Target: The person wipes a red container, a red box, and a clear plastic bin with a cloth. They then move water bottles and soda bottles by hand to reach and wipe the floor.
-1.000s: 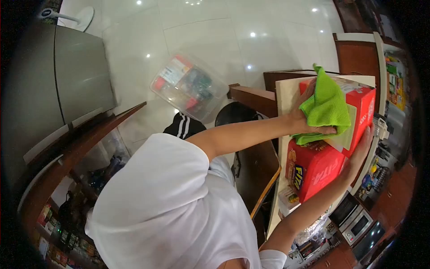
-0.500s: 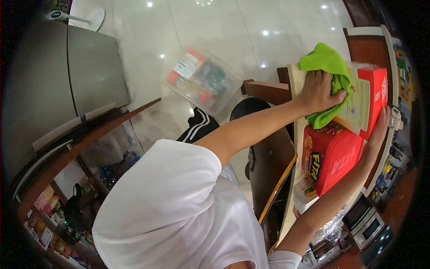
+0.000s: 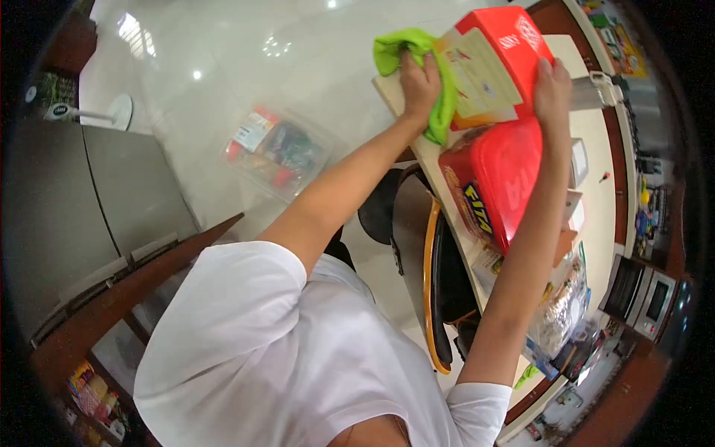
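Observation:
My left hand (image 3: pixel 419 88) is closed on a bright green cloth (image 3: pixel 447 104), which is bunched against the left side of a red carton (image 3: pixel 514 39) with a pale printed panel. At the carton's right side, my right hand (image 3: pixel 553 89) presses its fingers against the red surface. The carton is held tilted between my hands, at the far end of the table. Just nearer to me stands a red FITA tub (image 3: pixel 503 175), its lid partly behind my right forearm. The carton hides part of the cloth.
A pale tabletop (image 3: pixel 596 156) runs along the right, with a lidded glass jar (image 3: pixel 592 91) and plastic-wrapped items (image 3: pixel 562 305) on it. A dark chair (image 3: pixel 413 231) stands against its near edge. On the tiled floor sits a clear plastic bin (image 3: pixel 279 153) holding bottles.
The view has swung to the right, so things sit further left. The carton is now tilted, and my right hand has come further up its side. The cloth stays in my left hand.

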{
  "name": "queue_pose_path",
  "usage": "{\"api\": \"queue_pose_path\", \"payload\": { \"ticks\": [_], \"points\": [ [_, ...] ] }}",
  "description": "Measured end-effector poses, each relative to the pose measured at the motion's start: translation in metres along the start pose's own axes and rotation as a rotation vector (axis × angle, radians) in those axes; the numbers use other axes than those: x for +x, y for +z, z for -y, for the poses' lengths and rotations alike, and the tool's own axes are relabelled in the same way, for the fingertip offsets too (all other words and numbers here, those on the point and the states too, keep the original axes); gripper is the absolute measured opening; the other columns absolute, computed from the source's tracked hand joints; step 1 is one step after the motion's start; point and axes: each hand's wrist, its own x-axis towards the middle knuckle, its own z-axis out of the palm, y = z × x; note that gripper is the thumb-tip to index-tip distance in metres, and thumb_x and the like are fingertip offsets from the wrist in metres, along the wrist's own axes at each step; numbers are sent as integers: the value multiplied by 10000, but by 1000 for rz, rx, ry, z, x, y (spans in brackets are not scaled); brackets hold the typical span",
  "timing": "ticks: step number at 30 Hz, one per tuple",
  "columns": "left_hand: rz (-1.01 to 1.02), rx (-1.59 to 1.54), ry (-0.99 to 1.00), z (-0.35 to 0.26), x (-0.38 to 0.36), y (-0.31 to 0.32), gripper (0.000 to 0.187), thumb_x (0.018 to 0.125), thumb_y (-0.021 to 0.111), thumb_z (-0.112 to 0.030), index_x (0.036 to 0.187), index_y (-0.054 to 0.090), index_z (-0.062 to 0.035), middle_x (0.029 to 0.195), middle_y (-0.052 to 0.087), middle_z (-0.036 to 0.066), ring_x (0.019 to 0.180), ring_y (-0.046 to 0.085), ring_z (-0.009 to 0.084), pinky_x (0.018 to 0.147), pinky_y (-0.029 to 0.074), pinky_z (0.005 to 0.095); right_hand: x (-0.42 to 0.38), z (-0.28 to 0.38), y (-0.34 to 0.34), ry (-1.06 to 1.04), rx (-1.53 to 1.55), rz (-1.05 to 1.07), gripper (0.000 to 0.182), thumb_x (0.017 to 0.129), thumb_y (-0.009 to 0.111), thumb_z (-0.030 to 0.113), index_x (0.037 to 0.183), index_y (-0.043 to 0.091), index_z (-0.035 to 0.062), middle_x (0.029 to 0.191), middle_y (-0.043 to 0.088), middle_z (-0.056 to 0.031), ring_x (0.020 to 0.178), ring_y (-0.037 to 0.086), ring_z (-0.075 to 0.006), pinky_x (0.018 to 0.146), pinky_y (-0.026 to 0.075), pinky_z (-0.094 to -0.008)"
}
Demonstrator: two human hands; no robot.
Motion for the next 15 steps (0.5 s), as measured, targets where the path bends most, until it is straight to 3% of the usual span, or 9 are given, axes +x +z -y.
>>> {"api": "queue_pose_path", "payload": {
  "ticks": [2,5,7,8,9,11,12,14,15],
  "points": [
    [1,-12,12,0,2,-1,311,885,475,-165,1026,515,109,933,567,281,856,535,448,771,420,454,-8,18,-9,-21,-85,-1,399,933,339,293,1127,495,-18,1205,464,-300,1133,420,-449,961,347,-501],
    [-53,60,-36,-9,20,-4,343,891,478,-242,985,546,80,799,592,241,779,571,423,732,446,441,-9,17,-1,218,169,-88,474,920,340,347,1210,420,-19,1281,403,-282,1157,404,-464,974,337,-510],
    [397,61,-609,-45,57,-15,402,887,466,-339,929,590,40,744,614,216,718,608,377,687,470,422,-9,22,-6,321,172,58,514,915,331,375,1268,368,2,1342,347,-255,1185,389,-459,981,334,-512],
    [525,105,-476,-28,76,-6,449,879,453,-406,905,623,9,809,653,179,726,640,289,654,484,377,-11,30,-10,363,189,5,507,914,337,373,1266,376,10,1355,337,-235,1195,389,-448,985,338,-505],
    [529,91,-457,-48,91,1,449,879,453,-406,905,623,9,809,653,179,726,640,289,654,484,377,-8,31,-10,361,184,-19,507,914,337,373,1266,376,10,1355,337,-235,1195,389,-448,985,338,-505],
    [873,-304,-755,-105,122,7,410,861,511,-442,940,643,-62,790,647,89,677,618,167,608,489,290,-9,30,-5,370,204,-19,511,913,342,380,1271,376,17,1354,346,-218,1208,380,-441,988,339,-500],
    [873,-317,-754,-109,130,18,410,861,511,-442,940,643,-62,790,647,89,677,618,167,608,489,290,-10,33,-9,352,225,-33,508,915,353,358,1265,369,-9,1336,347,-250,1202,375,-448,989,335,-493],
    [1184,-249,-535,-108,140,47,377,860,548,-420,962,646,-69,814,654,42,660,620,113,601,507,249,-13,10,8,262,164,-20,499,915,357,339,1256,370,-27,1323,347,-271,1194,378,-450,989,331,-491],
    [1177,-265,-529,-109,145,48,377,860,548,-420,962,646,-69,814,654,42,660,620,113,601,507,249,-10,10,8,179,115,-16,491,916,361,319,1246,370,-44,1310,346,-292,1185,380,-452,990,327,-488]
  ]
}}
